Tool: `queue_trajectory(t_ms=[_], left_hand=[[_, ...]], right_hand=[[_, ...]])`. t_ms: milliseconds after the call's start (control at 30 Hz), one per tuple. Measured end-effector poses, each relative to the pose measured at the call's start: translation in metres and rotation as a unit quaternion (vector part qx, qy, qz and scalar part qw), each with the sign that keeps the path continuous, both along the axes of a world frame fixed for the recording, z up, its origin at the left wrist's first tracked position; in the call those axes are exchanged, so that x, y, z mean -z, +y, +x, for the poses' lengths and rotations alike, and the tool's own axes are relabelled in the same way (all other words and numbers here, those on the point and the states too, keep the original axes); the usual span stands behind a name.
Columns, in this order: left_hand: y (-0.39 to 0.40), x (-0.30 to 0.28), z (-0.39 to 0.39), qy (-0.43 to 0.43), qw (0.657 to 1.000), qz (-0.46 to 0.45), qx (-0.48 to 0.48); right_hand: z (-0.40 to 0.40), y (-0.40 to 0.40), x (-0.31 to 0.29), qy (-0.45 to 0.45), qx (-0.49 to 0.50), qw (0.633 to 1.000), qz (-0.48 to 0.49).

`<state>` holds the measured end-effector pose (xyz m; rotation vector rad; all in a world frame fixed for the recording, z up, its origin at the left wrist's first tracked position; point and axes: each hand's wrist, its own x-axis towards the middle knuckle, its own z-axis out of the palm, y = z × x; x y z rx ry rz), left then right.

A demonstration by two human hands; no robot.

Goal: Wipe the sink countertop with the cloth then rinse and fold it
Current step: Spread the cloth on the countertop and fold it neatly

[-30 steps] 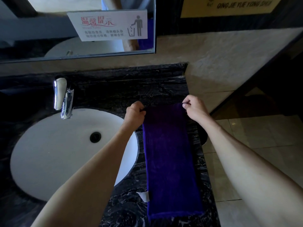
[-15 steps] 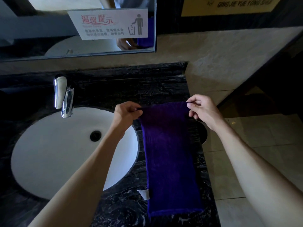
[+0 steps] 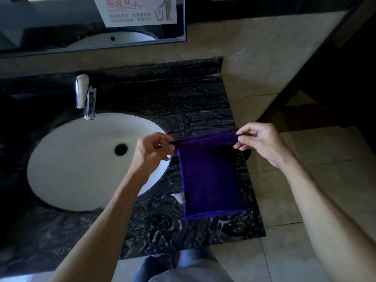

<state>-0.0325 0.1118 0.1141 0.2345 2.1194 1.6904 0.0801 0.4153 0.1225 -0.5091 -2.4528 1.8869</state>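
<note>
Black marble desk (image 3: 162, 102) carries the purple cloth (image 3: 211, 184) right of the sink (image 3: 67, 159); my left hand (image 3: 151, 150) and right hand (image 3: 258, 142) pinch its far corners. Risk: uneven pull skews the fold, or a corner slips.

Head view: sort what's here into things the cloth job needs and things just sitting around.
In use:
- cloth, far corners pinched by left hand and right hand
- countertop
- sink
- tap

Just there:
- mirror
- sign
- floor tiles
</note>
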Motion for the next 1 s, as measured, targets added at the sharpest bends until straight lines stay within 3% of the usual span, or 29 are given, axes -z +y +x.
queue_trajectory(t_ms=[100,267,400,600,800,1000], left_hand=[[-0.002,0.002,0.027,-0.028,1.0,0.009,-0.005],[-0.015,0.029,0.069,0.001,0.998,-0.057,0.04],[-0.027,0.047,0.097,0.111,0.977,-0.147,0.107],[-0.043,0.076,0.122,0.233,0.937,-0.195,0.175],[-0.046,0.09,0.129,0.254,0.925,-0.2,0.202],[-0.047,0.088,0.13,0.243,0.924,-0.196,0.22]], right_hand=[[0.029,-0.011,0.003,-0.004,-0.007,0.999,0.051],[0.084,-0.035,0.015,-0.059,-0.01,0.986,0.158],[0.118,-0.048,0.032,-0.107,-0.013,0.984,0.139],[0.141,-0.063,0.054,-0.128,0.028,0.984,0.121],[0.146,-0.075,0.07,-0.144,0.076,0.974,0.161],[0.143,-0.08,0.066,-0.162,0.096,0.974,0.125]])
